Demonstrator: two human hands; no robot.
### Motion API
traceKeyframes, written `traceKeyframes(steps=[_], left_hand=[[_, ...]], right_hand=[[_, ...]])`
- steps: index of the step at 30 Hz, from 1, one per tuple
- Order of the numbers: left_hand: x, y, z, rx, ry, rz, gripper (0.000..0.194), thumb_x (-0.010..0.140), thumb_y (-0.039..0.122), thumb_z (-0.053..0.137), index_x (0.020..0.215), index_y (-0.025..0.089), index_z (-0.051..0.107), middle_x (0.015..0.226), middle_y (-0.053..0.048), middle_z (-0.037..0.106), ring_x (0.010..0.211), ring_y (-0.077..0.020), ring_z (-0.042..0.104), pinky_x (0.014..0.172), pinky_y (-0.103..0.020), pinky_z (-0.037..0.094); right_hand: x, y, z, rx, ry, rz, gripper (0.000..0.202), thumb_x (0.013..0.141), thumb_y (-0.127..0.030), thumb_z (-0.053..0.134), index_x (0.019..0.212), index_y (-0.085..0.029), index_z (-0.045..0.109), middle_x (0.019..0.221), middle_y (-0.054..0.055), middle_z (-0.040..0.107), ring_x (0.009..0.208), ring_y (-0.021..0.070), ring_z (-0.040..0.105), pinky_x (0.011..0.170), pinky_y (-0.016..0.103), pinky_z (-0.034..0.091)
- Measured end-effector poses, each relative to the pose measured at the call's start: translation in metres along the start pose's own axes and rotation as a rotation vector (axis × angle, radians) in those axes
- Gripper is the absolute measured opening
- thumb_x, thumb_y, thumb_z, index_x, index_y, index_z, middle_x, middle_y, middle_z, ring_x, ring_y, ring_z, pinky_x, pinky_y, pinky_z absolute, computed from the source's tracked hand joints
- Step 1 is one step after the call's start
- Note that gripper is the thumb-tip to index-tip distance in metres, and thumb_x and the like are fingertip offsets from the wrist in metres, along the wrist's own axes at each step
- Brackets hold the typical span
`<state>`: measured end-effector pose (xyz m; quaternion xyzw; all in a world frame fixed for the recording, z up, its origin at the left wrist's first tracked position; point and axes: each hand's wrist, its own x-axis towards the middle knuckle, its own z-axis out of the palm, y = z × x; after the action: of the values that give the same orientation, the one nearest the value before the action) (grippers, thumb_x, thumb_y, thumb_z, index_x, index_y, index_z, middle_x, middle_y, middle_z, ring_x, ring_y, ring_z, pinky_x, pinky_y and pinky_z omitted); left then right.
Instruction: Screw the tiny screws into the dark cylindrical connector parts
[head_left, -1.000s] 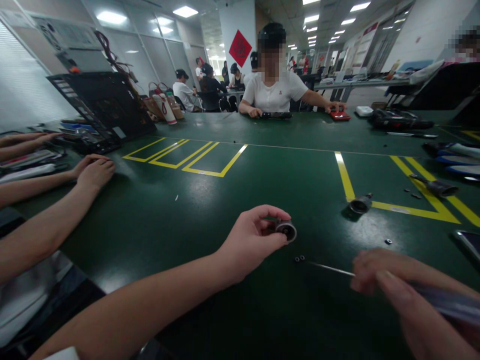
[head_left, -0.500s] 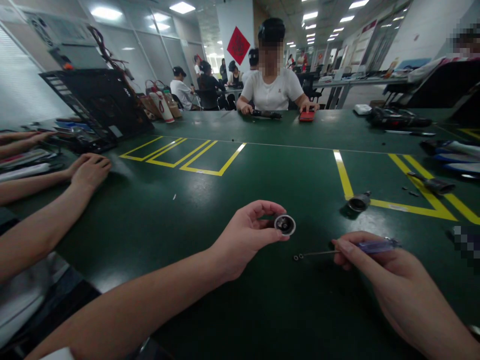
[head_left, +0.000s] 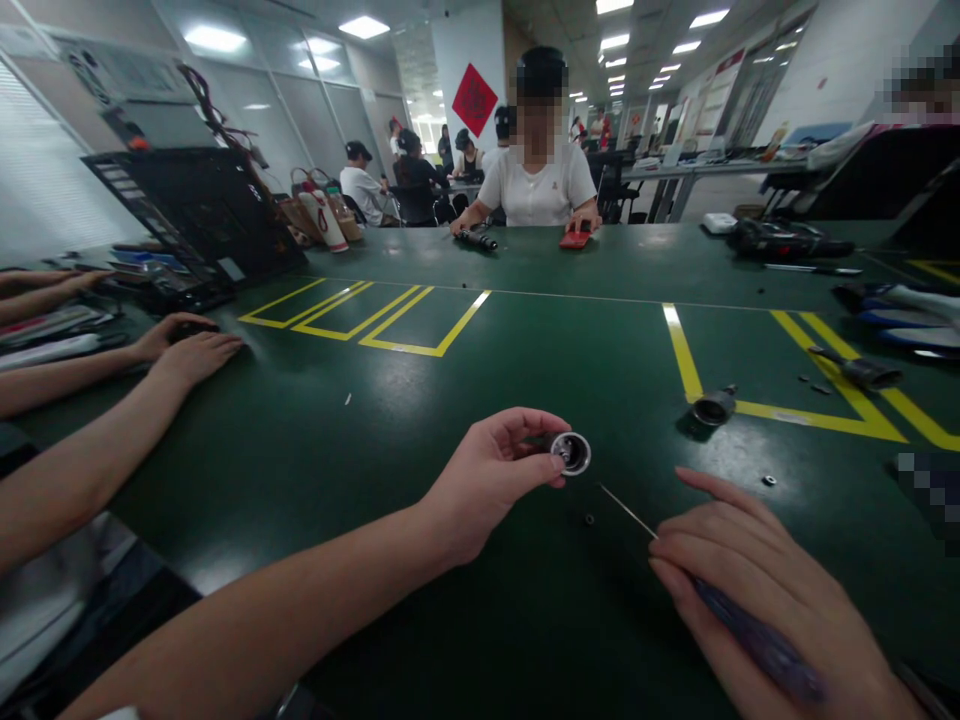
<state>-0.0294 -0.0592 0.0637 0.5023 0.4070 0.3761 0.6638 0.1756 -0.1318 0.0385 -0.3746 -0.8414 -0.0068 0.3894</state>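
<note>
Between the thumb and fingers of my left hand (head_left: 499, 480) is a round metal housing (head_left: 571, 454), its open mouth facing me. My right hand (head_left: 750, 580) is closed on a screwdriver (head_left: 757, 640) with a purple handle; its thin shaft points up and left, the tip a little below and right of the housing, not touching it. The index finger is stretched out. A small ring (head_left: 589, 520) lies on the table below the housing. Another small ring (head_left: 769, 481) sits beyond my right hand. A second metal housing (head_left: 712, 407) rests farther back.
The green table (head_left: 300, 440) bears yellow tape outlines. At the right are another metal part (head_left: 870, 372), small pieces and a black tool (head_left: 787, 240). Another person's hands (head_left: 191, 350) rest at the left, near a black rack (head_left: 195, 210). A person (head_left: 540, 180) sits opposite, hands on objects.
My right hand has turned the screwdriver so its shaft slants upward. One ring that lay at the tip now lies beyond that hand. The person opposite has shifted their objects leftward.
</note>
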Motion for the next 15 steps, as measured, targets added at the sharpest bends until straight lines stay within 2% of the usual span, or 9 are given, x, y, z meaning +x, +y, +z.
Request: traceKeyframes(steps=[3,7,11,15], left_hand=[[0.0,-0.001,-0.001,0.022,-0.028,-0.02,0.026,0.072,0.011,0.066,0.097,0.013,0.063,0.094,-0.006,0.067,0.081,-0.0129,0.06,0.072,-0.027,0.048],[-0.002,-0.004,0.001,0.029,-0.071,-0.043,0.028,0.071,0.011,0.066,0.099,0.014,0.064,0.094,-0.005,0.067,0.082,-0.0129,0.06,0.073,-0.027,0.047],[-0.005,-0.004,0.005,0.047,-0.072,-0.058,0.028,0.07,0.01,0.066,0.098,0.013,0.064,0.088,-0.005,0.067,0.077,-0.0115,0.06,0.071,-0.026,0.047],[-0.006,-0.004,0.007,0.081,-0.082,-0.025,0.028,0.07,0.01,0.066,0.097,0.013,0.064,0.087,-0.003,0.067,0.075,-0.0102,0.06,0.07,-0.024,0.047]], right_hand=[[-0.002,-0.001,-0.006,-0.016,0.092,-0.044,0.024,0.072,-0.008,0.057,0.091,-0.023,0.06,0.075,-0.001,0.069,0.072,0.0166,0.068,0.095,0.041,0.048],[0.001,-0.007,-0.007,-0.017,0.117,-0.114,0.02,0.073,-0.008,0.057,0.087,-0.021,0.061,0.07,-0.003,0.07,0.066,0.0136,0.068,0.088,0.035,0.052],[0.007,-0.015,-0.002,-0.033,0.177,-0.087,0.016,0.078,-0.007,0.054,0.082,-0.019,0.062,0.07,-0.001,0.071,0.068,0.0119,0.068,0.089,0.031,0.051],[0.011,-0.017,0.0,-0.055,0.182,-0.094,0.017,0.079,-0.006,0.053,0.08,-0.019,0.063,0.07,-0.001,0.071,0.069,0.0121,0.068,0.088,0.03,0.05]])
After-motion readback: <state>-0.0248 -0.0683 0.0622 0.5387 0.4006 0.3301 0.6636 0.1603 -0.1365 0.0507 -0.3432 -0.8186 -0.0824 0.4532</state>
